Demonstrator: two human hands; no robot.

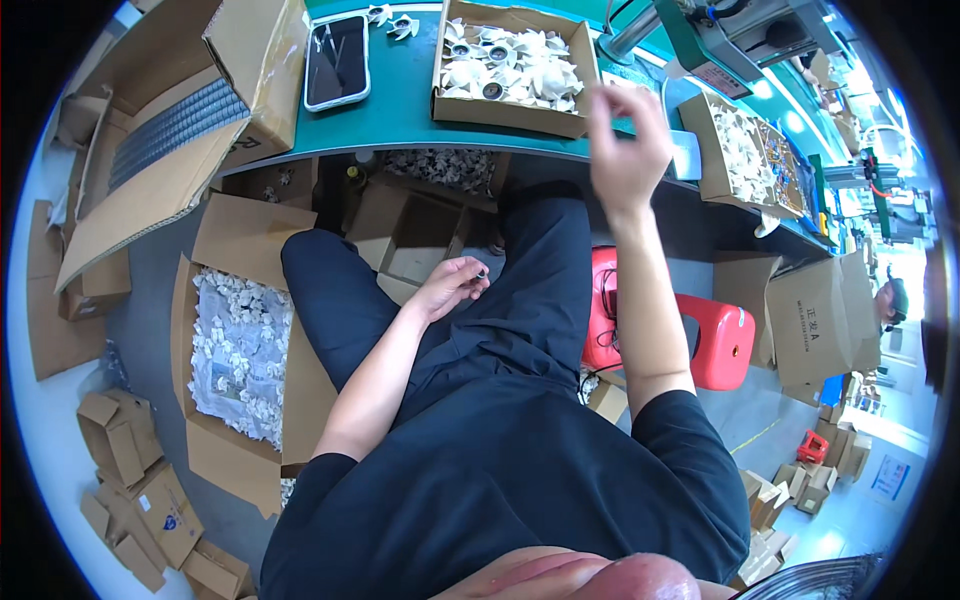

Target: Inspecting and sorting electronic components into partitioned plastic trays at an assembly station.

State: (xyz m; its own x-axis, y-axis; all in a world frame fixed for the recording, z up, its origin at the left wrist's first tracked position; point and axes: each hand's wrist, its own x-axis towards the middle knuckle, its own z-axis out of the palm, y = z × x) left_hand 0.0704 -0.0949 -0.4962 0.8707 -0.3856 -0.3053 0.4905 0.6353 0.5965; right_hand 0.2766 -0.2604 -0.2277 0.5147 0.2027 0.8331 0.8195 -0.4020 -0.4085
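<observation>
Low over my lap, my left hand (450, 290) is closed, its fingertips pinching a small dark round part (482, 274). My right hand (632, 150) is raised at the bench's front edge, beside the right side of a cardboard box (510, 116) filled with white bladed fan wheels (545, 75). Some of those wheels show dark round centres. The right hand's fingers are bent but smeared by motion, so whether they hold anything is unclear.
A phone (337, 62) and two loose fan wheels (403, 27) lie on the green bench (400, 125). An open carton of grey rows (180, 130) stands left. A carton of white parts (240, 350) sits on the floor. Right are a red stool (720, 340) and a machine (740, 35).
</observation>
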